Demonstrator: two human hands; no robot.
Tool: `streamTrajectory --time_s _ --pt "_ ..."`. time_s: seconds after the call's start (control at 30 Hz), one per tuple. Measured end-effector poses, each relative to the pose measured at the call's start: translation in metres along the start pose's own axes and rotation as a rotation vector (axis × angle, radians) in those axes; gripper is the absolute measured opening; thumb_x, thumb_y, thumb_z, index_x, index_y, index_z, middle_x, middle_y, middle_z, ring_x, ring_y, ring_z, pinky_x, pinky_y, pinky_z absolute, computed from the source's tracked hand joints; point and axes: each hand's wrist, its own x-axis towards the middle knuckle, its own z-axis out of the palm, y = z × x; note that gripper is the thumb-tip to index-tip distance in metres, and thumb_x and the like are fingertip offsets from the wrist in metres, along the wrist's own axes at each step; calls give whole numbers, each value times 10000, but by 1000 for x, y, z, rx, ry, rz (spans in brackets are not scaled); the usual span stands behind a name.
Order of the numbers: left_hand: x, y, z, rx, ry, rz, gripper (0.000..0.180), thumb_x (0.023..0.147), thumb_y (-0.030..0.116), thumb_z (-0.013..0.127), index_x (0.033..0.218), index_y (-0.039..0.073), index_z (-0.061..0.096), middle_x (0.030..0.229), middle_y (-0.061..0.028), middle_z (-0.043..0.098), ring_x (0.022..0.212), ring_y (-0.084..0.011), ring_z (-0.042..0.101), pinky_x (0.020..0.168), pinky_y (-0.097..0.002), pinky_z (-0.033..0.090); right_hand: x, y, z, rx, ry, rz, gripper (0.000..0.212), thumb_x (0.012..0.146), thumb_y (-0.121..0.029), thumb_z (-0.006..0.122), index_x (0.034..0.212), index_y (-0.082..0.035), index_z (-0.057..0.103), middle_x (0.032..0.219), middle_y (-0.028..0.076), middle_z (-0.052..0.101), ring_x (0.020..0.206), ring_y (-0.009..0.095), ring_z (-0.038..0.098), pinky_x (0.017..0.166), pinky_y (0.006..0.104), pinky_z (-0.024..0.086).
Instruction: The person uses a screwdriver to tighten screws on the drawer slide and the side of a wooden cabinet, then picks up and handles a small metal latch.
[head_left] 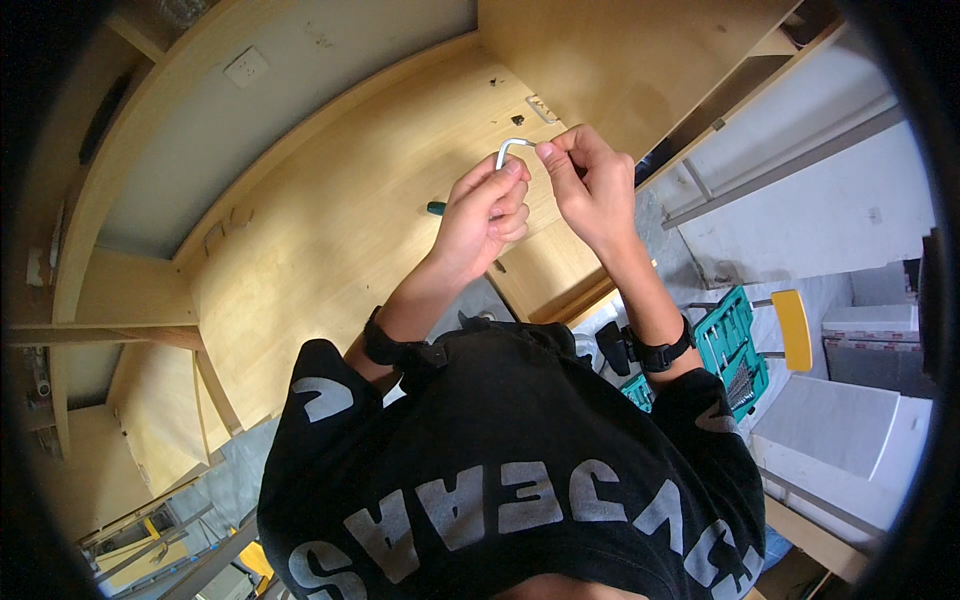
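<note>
Above the wooden desktop, a bent silver metal handle, which looks like a drawer pull, is held between my two hands. My left hand has its fingers curled round one leg of it, with the thumb on top. At the other end, my right hand pinches with thumb and forefinger; whether a small screw is there too, I cannot make out. A green tool grip, perhaps a screwdriver's, lies beside my left hand, the rest of it hidden. Small dark pieces lie beyond my hands.
A similar metal handle is at the desk's far right, and thin bent metal pieces lie at left. Wooden panels enclose the desk. A green tool case stands open at right by a yellow-backed chair. White boxes are beyond.
</note>
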Motion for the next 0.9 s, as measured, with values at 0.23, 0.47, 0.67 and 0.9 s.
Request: streamTrajectory --time_s 0.23,0.47,0.67,0.9 --pt "0 1 1 -22 39 -5 169 974 198 422 902 68 504 580 54 289 435 -44 246 422 -200 207 0 -1 3 -8 4 -13 246 854 -194 604 716 10 587 466 128 490 376 199 471 414 325 370" --pt "2 0 -5 -2 28 0 163 970 200 429 908 69 504 585 46 312 440 -52 262 426 -211 218 -1 13 6 46 -64 122 252 847 -226 617 780 16 593 468 119 482 399 179 488 426 327 373" --pt "19 -2 -25 -328 129 12 180 962 220 439 945 59 517 721 -28 494 685 -157 495 617 -261 420 -2 8 4 -45 -6 49 142 802 -133 600 786 8 611 544 130 554 438 192 529 474 319 431" --pt "26 -6 -28 -287 186 88 204 965 226 413 979 55 524 1125 -160 575 1152 -288 498 906 -378 436 -16 16 17 27 -313 -177 124 742 -63 652 845 -7 611 714 101 618 589 196 579 561 291 462"
